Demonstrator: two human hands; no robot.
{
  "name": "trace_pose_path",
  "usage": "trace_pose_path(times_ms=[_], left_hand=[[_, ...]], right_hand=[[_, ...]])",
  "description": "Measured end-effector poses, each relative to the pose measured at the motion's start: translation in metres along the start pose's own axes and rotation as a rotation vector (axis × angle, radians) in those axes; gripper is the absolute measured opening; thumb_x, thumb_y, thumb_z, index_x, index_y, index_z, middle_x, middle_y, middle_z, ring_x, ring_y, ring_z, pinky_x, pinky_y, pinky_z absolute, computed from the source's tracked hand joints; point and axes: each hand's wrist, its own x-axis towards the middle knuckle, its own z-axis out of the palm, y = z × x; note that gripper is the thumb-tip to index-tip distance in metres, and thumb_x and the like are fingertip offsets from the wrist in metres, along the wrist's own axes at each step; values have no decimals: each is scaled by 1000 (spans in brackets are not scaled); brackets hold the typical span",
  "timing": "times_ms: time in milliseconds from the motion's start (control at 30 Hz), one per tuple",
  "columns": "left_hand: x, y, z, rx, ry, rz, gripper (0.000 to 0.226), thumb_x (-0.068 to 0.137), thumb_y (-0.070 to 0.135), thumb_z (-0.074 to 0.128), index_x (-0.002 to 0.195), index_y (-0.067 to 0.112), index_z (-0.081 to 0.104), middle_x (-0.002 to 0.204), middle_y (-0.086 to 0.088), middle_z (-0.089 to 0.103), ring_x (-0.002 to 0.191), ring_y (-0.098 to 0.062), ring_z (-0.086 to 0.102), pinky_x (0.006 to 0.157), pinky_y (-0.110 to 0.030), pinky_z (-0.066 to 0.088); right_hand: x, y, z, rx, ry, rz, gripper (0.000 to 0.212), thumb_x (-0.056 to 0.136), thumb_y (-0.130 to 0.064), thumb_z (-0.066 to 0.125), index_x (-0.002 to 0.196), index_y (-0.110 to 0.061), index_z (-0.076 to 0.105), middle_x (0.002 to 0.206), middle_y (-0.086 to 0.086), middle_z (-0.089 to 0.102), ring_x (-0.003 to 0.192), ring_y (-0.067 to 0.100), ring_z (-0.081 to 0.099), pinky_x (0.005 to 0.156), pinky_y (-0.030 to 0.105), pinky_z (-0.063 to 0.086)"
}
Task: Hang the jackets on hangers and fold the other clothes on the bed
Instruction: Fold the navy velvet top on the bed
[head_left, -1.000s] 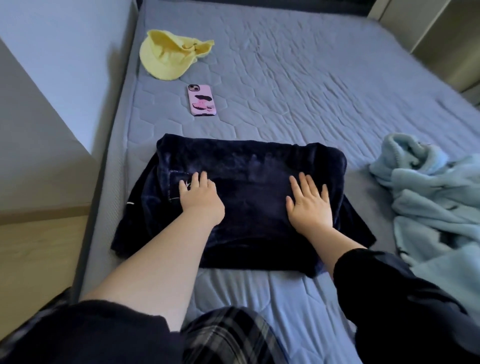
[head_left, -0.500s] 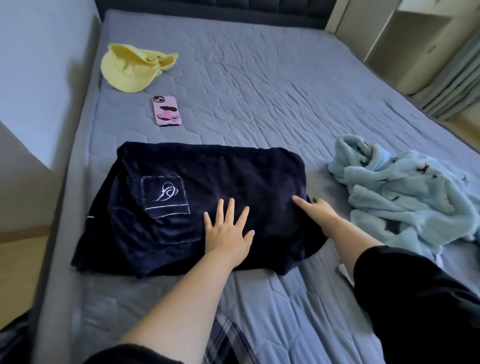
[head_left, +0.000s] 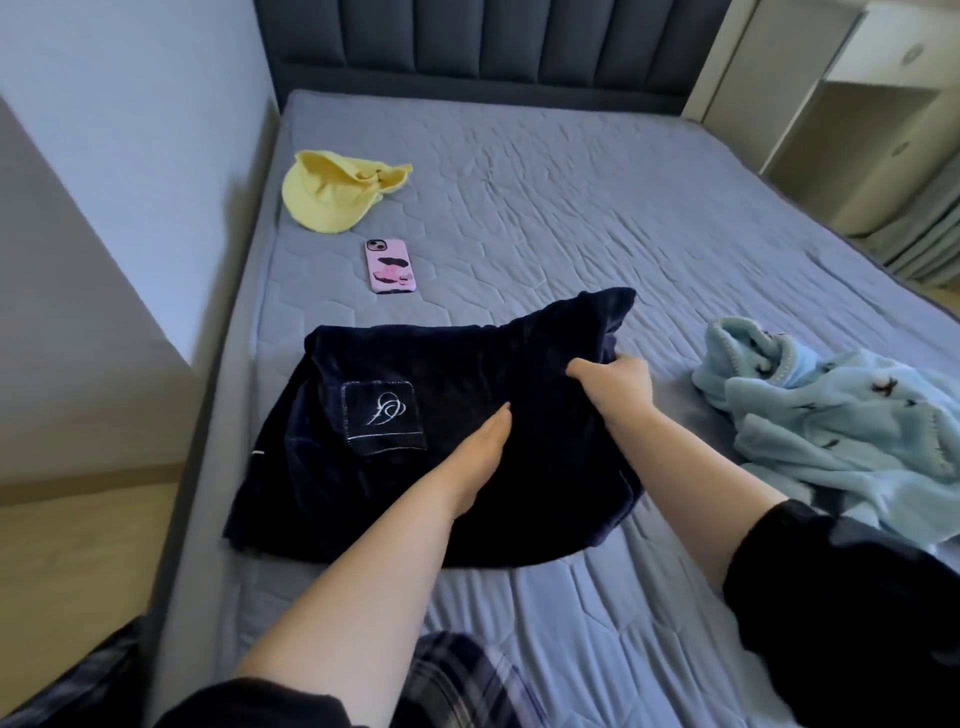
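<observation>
A soft yellow cloth cap (head_left: 332, 195) and a pink-cased phone (head_left: 390, 266) lie on the grey quilted bed (head_left: 571, 208). The dark blue fuzzy garment (head_left: 395, 364) lies in front of me. My left hand (head_left: 480, 449) presses flat on it. My right hand (head_left: 615, 382) grabs its right edge, lifted up. A light blue fluffy garment (head_left: 831, 415) sits crumpled on the right.

A home bedroom: a quilted grey bed (head_left: 571, 218) with a padded dark headboard (head_left: 483, 47), white bedside shelving (head_left: 852, 119) alongside.

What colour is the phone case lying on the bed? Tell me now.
Pink with black markings; the phone case shows best in the head view.
</observation>
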Motion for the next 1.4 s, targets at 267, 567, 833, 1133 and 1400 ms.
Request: trace_pose_path(times_ms=[267, 567, 833, 1133, 1400], left_hand=[[-60, 42, -108, -570, 159, 28, 65, 97, 62, 23, 124, 18, 61, 125, -12, 64, 111, -26, 61, 84, -38, 49], [-109, 30, -187, -390, 163, -37, 59, 82, 69, 47, 99, 21, 78, 100, -12, 73, 86, -22, 72, 65, -27, 56], [-108, 46, -206, 148, 380, -89, 39, 82, 17, 72, 120, 14, 64, 102, -13, 71, 92, -30, 68, 85, -39, 55], [-105, 3, -223, 311, 533, -141, 28, 88, -8, 44, 93, 11, 64, 83, -14, 64, 76, -27, 57, 62, -30, 43], [-92, 4, -257, 632, 538, -310, 26, 84, 3, 48, 108, 4, 57, 88, -8, 56, 75, -24, 53, 64, -27, 42]], right_hand=[[-67, -70, 109, -37, -263, -315, 18, 81, -35, 62, 79, -17, 64, 63, -7, 64, 65, 10, 63, 58, 23, 49], [-92, -49, 185, 20, -658, -95, 53, 100, -53, 28, 139, -23, 47, 115, 5, 66, 103, 12, 57, 82, 22, 39], [-100, -41, 189, -26, -738, -83, 47, 101, -49, 29, 138, -25, 46, 123, 6, 63, 117, 16, 53, 107, 29, 32], [-87, -54, 192, -601, 4, -843, 47, 92, -17, 49, 139, -18, 45, 147, 10, 36, 135, 29, 31, 113, 38, 23], [-52, -36, 255, -1110, -209, -668, 69, 86, -71, 33, 148, -44, 18, 161, 5, 0, 147, 27, -6, 110, 67, 2]])
